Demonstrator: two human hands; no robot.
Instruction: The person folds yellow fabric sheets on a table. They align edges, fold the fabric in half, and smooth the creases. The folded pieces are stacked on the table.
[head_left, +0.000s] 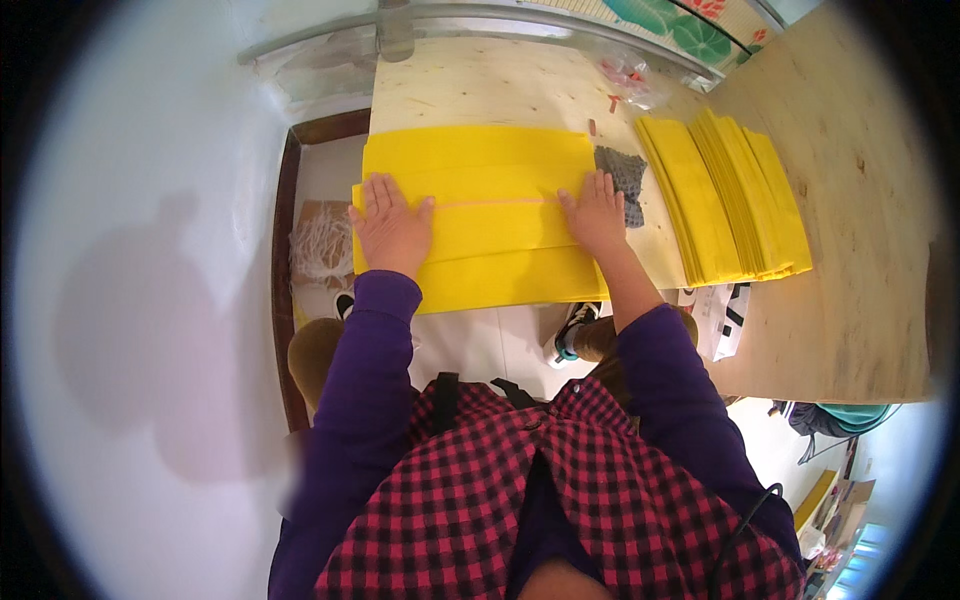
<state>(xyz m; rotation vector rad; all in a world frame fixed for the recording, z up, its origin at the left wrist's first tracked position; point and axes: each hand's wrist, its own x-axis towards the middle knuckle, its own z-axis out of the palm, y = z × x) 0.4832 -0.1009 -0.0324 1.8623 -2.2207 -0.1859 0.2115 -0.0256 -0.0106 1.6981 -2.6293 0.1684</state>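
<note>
A wide yellow sheet [490,240], perhaps fabric, lies on the wooden table in front of me, its creases or layered edges running from side to side. A thin pinkish line crosses its middle between my hands. My left hand [393,230] rests flat on the sheet's left end, fingers stretched out and thumb apart. On the right end, my right hand [598,214] also lies palm down with its fingers extended. Neither hand grips anything. The sheet's near edge reaches the table's front edge. Beside my right hand is a grey patterned cloth [627,185].
Folded yellow pieces [715,200] lie stacked to the right on the plywood tabletop [460,85]. Clear plastic [638,80] and small reddish bits sit at the back. White stringy scraps [322,245] lie low at the left, near the white wall [150,200].
</note>
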